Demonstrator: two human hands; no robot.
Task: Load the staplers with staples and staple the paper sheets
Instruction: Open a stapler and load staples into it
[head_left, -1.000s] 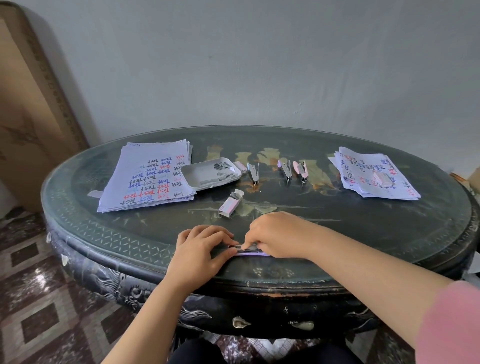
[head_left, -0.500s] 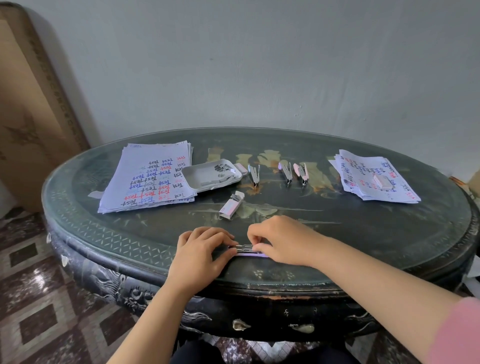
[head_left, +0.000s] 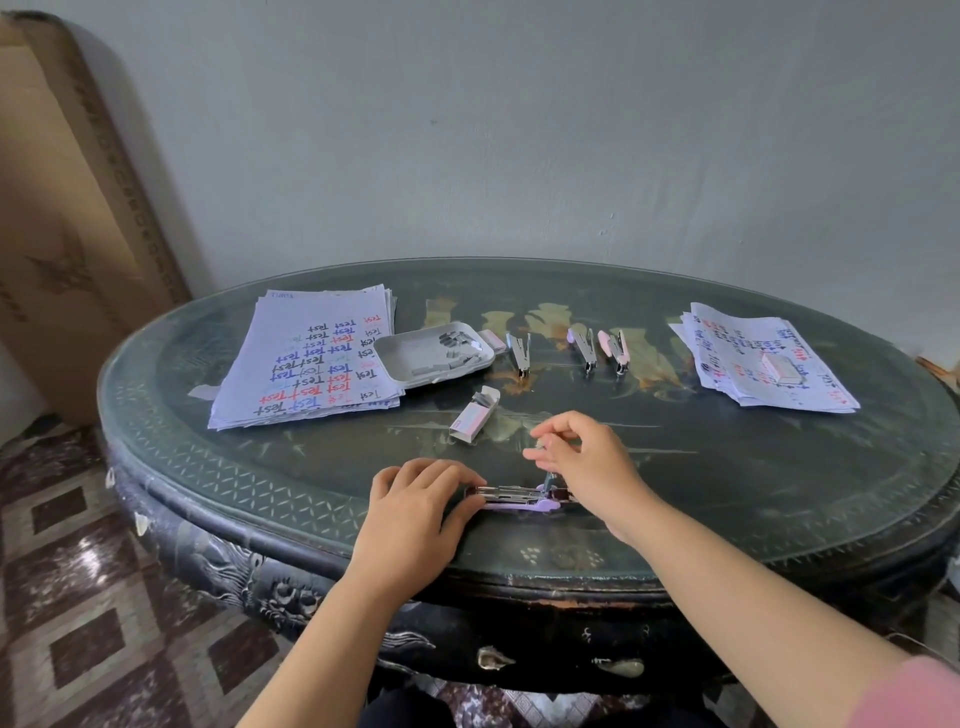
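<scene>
A purple stapler (head_left: 519, 497) lies lengthwise near the table's front edge, its metal magazine showing. My left hand (head_left: 415, 514) grips its left end and pins it to the table. My right hand (head_left: 587, 462) hovers over the stapler's right end, thumb and fingertips pinching a thin metal arm that stands up from the hinge. Three more staplers (head_left: 519, 353) (head_left: 584, 351) (head_left: 615, 351) lie in a row at the back. A handwritten paper stack (head_left: 306, 358) lies back left and another (head_left: 727, 358) back right.
A grey tray (head_left: 410, 358) holding loose staple strips sits beside the left stack. An opened staple box (head_left: 470, 421) lies in front of it, and a small box (head_left: 779, 366) rests on the right stack. A tall cardboard carton (head_left: 62, 234) leans against the wall at left.
My right hand has lifted off the stapler's right end and moved up and back, drawing the metal arm upright. The stapler's magazine is now uncovered. My left hand has kept its hold.
</scene>
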